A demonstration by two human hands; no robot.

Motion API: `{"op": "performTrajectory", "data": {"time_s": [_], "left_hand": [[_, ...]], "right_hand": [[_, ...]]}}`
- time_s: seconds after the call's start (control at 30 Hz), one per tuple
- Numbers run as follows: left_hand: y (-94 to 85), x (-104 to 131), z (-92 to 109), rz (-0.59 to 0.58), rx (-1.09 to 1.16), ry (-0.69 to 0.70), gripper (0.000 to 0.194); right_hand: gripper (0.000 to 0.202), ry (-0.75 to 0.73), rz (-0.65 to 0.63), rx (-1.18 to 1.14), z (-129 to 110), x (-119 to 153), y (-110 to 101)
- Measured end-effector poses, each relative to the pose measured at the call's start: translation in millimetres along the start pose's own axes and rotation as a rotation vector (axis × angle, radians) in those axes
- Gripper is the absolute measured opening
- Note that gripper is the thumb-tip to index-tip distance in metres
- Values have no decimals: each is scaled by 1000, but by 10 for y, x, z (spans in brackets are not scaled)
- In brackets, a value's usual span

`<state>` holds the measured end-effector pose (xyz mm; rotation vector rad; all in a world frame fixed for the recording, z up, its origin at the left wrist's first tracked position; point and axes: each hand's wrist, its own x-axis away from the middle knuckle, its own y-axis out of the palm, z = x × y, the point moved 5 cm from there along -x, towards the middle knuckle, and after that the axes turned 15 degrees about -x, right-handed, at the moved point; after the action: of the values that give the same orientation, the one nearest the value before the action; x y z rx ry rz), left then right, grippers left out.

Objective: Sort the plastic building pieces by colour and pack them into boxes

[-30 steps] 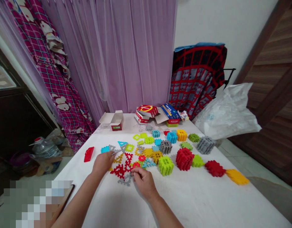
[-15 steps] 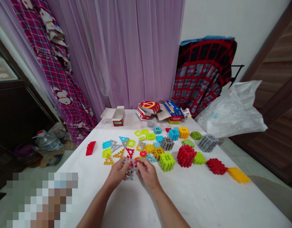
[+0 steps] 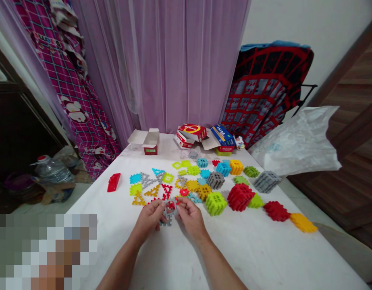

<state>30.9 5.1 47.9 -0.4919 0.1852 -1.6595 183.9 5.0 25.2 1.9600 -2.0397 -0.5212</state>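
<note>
Between my hands is a grey toothed plastic piece [image 3: 170, 213] with an open middle and a red part showing at it. My left hand [image 3: 152, 216] is closed on its left side, thumb on top. My right hand [image 3: 190, 214] pinches its upper right edge. Another grey toothed part [image 3: 165, 222] shows below, beside my left fingers; whether it is joined is unclear. Just beyond my hands lie red triangles [image 3: 167, 191], yellow triangles [image 3: 139, 198] and a small red gear-like piece [image 3: 184, 192].
On the white table [image 3: 179, 257], stacks such as a lime one [image 3: 216, 204] and a red one [image 3: 240, 197] stand right. Opened boxes [image 3: 151, 145] line the back. A red object [image 3: 113, 182] lies left; a plastic bag [image 3: 297, 141] hangs at right.
The view has shifted slightly. My hands have turned the grey piece, so its open middle now faces the camera more, and my right hand sits a little farther right.
</note>
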Motion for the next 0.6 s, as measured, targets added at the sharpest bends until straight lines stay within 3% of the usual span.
{"op": "performTrajectory", "data": {"time_s": [0.13, 0.27, 0.47, 0.6], "left_hand": [[-32, -11, -14, 16, 0, -11, 50], [-51, 20, 52, 32, 0, 24, 47], [-65, 69, 137, 65, -1, 77, 48], [-125, 61, 139, 79, 7, 97, 54]], "right_hand": [[41, -196, -90, 349, -226, 73, 2], [66, -445, -333, 854, -565, 137, 200], [43, -418, -528, 1181, -761, 102, 492], [44, -451, -550, 1190, -971, -10, 416]]}}
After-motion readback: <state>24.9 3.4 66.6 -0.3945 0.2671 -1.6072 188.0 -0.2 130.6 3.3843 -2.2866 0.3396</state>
